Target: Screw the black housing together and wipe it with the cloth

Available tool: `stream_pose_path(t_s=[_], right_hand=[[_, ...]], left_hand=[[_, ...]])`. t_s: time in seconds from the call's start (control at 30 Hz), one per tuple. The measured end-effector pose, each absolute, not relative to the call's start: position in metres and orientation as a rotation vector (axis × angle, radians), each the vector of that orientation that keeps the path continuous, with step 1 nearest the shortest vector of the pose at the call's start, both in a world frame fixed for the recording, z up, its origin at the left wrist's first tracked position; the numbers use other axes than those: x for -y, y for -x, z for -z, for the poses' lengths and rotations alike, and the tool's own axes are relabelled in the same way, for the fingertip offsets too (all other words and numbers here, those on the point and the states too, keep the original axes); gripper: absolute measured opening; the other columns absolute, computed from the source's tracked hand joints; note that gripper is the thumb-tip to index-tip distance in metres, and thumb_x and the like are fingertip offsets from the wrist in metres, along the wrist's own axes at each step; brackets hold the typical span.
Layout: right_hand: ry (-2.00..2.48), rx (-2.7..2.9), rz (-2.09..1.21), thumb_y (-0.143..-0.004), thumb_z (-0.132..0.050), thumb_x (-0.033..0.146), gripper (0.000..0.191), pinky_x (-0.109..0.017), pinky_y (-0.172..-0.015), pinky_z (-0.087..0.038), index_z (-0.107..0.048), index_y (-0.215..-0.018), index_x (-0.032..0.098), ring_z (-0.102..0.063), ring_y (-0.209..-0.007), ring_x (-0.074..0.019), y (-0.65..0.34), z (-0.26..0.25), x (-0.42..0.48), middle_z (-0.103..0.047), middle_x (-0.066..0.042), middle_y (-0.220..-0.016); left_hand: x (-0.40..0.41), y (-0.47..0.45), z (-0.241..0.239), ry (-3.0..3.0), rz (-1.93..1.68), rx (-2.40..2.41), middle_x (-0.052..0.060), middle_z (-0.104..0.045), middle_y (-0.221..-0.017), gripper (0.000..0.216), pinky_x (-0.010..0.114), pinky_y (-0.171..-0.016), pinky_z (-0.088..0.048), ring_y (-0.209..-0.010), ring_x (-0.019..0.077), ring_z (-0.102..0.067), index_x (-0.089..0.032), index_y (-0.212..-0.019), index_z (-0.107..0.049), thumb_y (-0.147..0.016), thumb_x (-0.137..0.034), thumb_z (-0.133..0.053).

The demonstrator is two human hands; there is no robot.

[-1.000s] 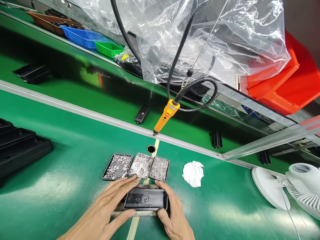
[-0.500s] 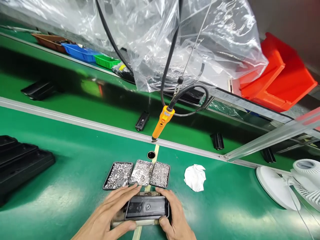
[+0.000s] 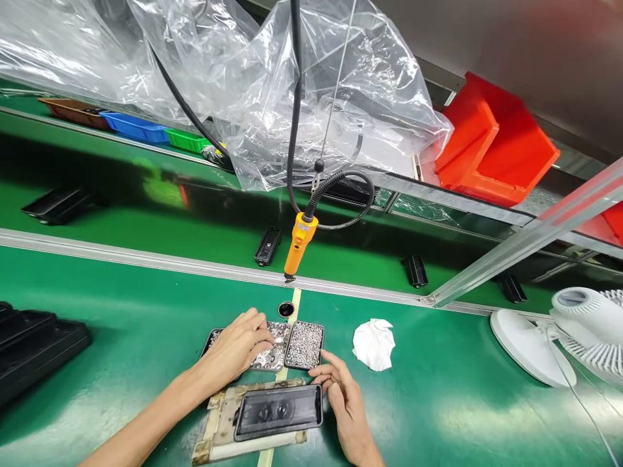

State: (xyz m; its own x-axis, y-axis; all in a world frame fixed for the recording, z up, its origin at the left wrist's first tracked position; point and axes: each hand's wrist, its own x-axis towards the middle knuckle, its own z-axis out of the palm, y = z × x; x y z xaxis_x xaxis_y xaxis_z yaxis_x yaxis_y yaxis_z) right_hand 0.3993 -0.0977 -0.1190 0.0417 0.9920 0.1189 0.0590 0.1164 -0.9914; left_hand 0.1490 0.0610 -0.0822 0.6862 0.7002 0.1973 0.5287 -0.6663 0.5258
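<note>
A black rectangular plastic part (image 3: 278, 412) lies on a worn tape-wrapped jig plate (image 3: 220, 428) near the front edge of the green bench. My left hand (image 3: 237, 347) reaches over the small trays of metal screws and washers (image 3: 304, 344), fingers curled down into the middle tray as if pinching. My right hand (image 3: 342, 397) rests by the part's right end, fingers loosely bent and touching its corner. An orange electric screwdriver (image 3: 296, 243) hangs on a cord above the bench rail.
A crumpled white cloth (image 3: 374, 343) lies right of the trays. A white fan (image 3: 567, 337) stands at far right. Black trays (image 3: 34, 347) are stacked at left. Black parts (image 3: 267, 246) ride the conveyor behind. Red bins (image 3: 491, 146) and clear plastic sheeting (image 3: 253, 84) hang above.
My left hand left the black part and moved forward onto the screw trays. My right hand loosened from the part's right end. The part now lies flat on the jig.
</note>
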Motion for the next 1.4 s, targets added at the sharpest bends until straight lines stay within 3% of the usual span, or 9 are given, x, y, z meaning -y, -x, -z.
stream_pose_path(t_s=[0.13, 0.27, 0.47, 0.63, 0.77, 0.87, 1.03, 1.17, 1.4], right_hand=[[1.193, 1.271, -1.058, -0.104, -0.045, 0.053, 0.048, -0.035, -0.087, -0.047, -0.049, -0.146, 0.031, -0.064, -0.098, -0.0201, -0.400, 0.120, 0.096, -0.070, -0.007, -0.117], [1.218, 1.264, -1.057, -0.104, -0.047, 0.052, 0.045, -0.034, -0.088, -0.048, -0.052, -0.144, 0.030, -0.064, -0.097, -0.0187, -0.400, 0.118, 0.093, -0.070, -0.007, -0.116], [1.263, 1.252, -1.052, -0.104, -0.049, 0.050, 0.044, -0.033, -0.089, -0.048, -0.053, -0.143, 0.030, -0.063, -0.095, -0.0171, -0.399, 0.119, 0.094, -0.070, -0.006, -0.115], [1.280, 1.253, -1.035, -0.103, -0.051, 0.050, 0.043, -0.033, -0.088, -0.049, -0.054, -0.142, 0.030, -0.063, -0.094, -0.0172, -0.398, 0.116, 0.094, -0.069, -0.006, -0.116], [1.293, 1.268, -1.020, -0.104, -0.052, 0.049, 0.042, -0.033, -0.087, -0.050, -0.055, -0.142, 0.030, -0.064, -0.095, -0.0170, -0.398, 0.113, 0.094, -0.069, -0.006, -0.117], [1.293, 1.263, -1.017, -0.104, -0.051, 0.049, 0.042, -0.032, -0.086, -0.050, -0.055, -0.142, 0.030, -0.064, -0.096, -0.0172, -0.397, 0.112, 0.094, -0.070, -0.007, -0.117], [1.253, 1.249, -1.033, -0.105, -0.048, 0.049, 0.042, -0.031, -0.085, -0.050, -0.055, -0.141, 0.030, -0.064, -0.094, -0.0168, -0.398, 0.112, 0.094, -0.070, -0.006, -0.116], [1.247, 1.261, -1.028, -0.106, -0.046, 0.047, 0.041, -0.031, -0.087, -0.050, -0.055, -0.142, 0.030, -0.064, -0.094, -0.0165, -0.398, 0.113, 0.094, -0.070, -0.006, -0.115], [1.253, 1.264, -1.038, -0.106, -0.046, 0.047, 0.042, -0.033, -0.088, -0.050, -0.054, -0.142, 0.028, -0.063, -0.096, -0.0178, -0.397, 0.112, 0.095, -0.070, -0.006, -0.115]], left_hand=[[-0.058, -0.151, 0.080, -2.360, -0.594, -0.969, 0.009, -0.058, -0.089, 0.042, 0.044, -0.085, -0.033, -0.091, 0.0293, -0.044, -0.019, -0.083, -0.068, -0.105, -0.037, -0.037], [-0.059, -0.149, 0.074, -2.101, -0.657, -1.036, 0.006, -0.064, -0.093, 0.041, 0.041, -0.089, -0.037, -0.095, 0.0272, -0.050, -0.020, -0.089, -0.065, -0.105, -0.048, -0.039], [-0.038, -0.139, 0.049, -1.761, -0.605, -1.012, 0.001, -0.061, -0.084, 0.046, 0.031, -0.074, -0.043, -0.081, 0.0209, -0.056, -0.020, -0.089, -0.061, -0.101, -0.062, -0.045], [0.012, -0.135, 0.031, -1.986, -0.530, -0.820, 0.002, -0.060, -0.104, 0.037, 0.033, -0.093, -0.041, -0.106, 0.0216, -0.053, -0.024, -0.087, -0.061, -0.108, -0.047, -0.041], [0.032, -0.137, 0.037, -2.298, -0.474, -0.775, 0.004, -0.055, -0.116, 0.036, 0.038, -0.092, -0.043, -0.114, 0.0238, -0.049, -0.024, -0.087, -0.063, -0.110, -0.031, -0.036], [0.033, -0.136, 0.044, -2.428, -0.637, -0.764, 0.004, -0.055, -0.122, 0.028, 0.039, -0.097, -0.045, -0.123, 0.0250, -0.046, -0.029, -0.102, -0.069, -0.109, -0.021, -0.043], [0.029, -0.112, 0.052, -2.463, -0.813, -0.717, 0.004, -0.054, -0.139, 0.033, 0.036, -0.108, -0.047, -0.138, 0.0231, -0.042, -0.031, -0.127, -0.064, -0.107, -0.013, -0.046], [0.033, -0.092, 0.063, -2.588, -0.757, -0.725, 0.001, -0.049, -0.150, 0.035, 0.039, -0.115, -0.047, -0.148, 0.0252, -0.035, -0.034, -0.133, -0.064, -0.107, -0.017, -0.048], [0.039, -0.096, 0.067, -2.773, -0.636, -0.662, 0.002, -0.028, -0.169, 0.045, 0.060, -0.116, -0.044, -0.155, 0.0366, -0.023, -0.041, -0.154, -0.045, -0.109, -0.038, -0.045]])
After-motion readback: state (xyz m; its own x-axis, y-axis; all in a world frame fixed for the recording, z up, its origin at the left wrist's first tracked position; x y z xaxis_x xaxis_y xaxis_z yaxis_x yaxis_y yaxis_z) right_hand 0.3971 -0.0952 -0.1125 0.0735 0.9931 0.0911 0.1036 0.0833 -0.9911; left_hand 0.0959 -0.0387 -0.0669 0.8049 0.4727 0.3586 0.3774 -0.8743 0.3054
